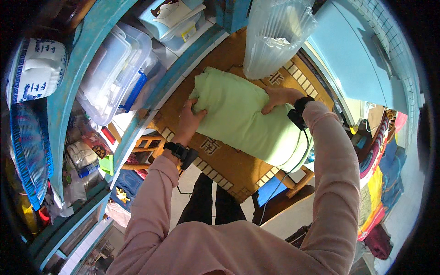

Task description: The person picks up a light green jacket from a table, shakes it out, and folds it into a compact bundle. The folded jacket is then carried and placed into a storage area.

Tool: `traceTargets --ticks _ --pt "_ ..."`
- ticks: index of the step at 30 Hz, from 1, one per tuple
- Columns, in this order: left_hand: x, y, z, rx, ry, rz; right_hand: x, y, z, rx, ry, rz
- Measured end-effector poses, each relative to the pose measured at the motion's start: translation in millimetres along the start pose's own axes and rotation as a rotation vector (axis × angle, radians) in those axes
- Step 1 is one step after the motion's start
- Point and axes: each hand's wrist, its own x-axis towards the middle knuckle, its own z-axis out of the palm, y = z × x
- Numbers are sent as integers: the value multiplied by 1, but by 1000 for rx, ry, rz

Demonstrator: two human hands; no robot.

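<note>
A thick roll of light green fabric (233, 110) lies slantwise on a brown patterned tabletop mat (202, 146). My left hand (189, 120) grips the roll's left end, thumb on top and fingers at the edge. On the roll's upper right part, my right hand (280, 98) presses down with thumb and fingers spread; some of its fingers are hidden behind the far side. Both wrists wear black straps with small devices, and a cable hangs from the right one across the fabric.
A tall clear plastic bag (275, 41) stands behind the roll. Teal shelves on the left hold a clear plastic box (113, 72) and a blue-and-white pot (39, 70). A light blue panel (357, 55) rises at the right. Wooden chairs touch the table area.
</note>
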Motion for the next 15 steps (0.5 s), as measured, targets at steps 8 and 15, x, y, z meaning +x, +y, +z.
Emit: traceTargets --ticks 8,15 --pt "-52 -35 -23 -1 14 135 -26 -29 70 -237 256 77" --pt "-194 -71 -55 -321 -219 -4 -78 -59 200 -411 678 -128"
